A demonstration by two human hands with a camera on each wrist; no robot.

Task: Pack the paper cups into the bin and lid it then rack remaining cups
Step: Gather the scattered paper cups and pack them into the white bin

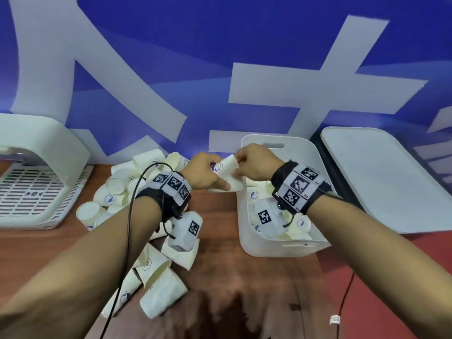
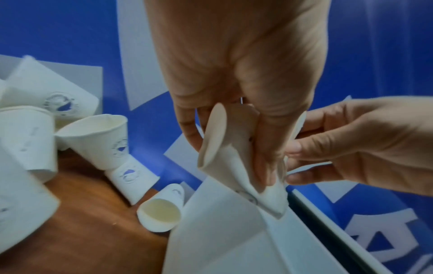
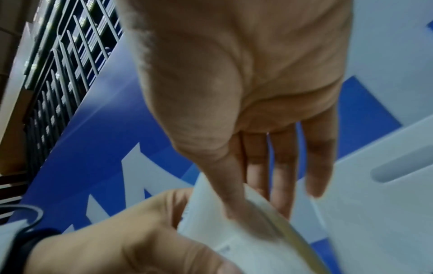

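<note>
Both hands hold one white paper cup [image 1: 228, 173] with a blue logo, just above the left rim of the white bin [image 1: 281, 249]. My left hand [image 1: 215, 176] pinches the squashed cup [image 2: 234, 166] from the left. My right hand [image 1: 241, 165] pinches its other end, thumb on the cup's rim [image 3: 253, 229]. Several cups [image 1: 298, 223] lie inside the bin, partly hidden by my right wrist. A loose pile of cups [image 1: 117, 189] lies on the table to the left, and more cups [image 1: 161, 289] lie under my left forearm.
The bin's white lid [image 1: 381, 182] lies flat to the right of the bin. A white slotted rack [image 1: 36, 194] stands at the far left of the wooden table [image 1: 220, 211]. A blue and white banner rises right behind everything. A black cable trails from my left wrist.
</note>
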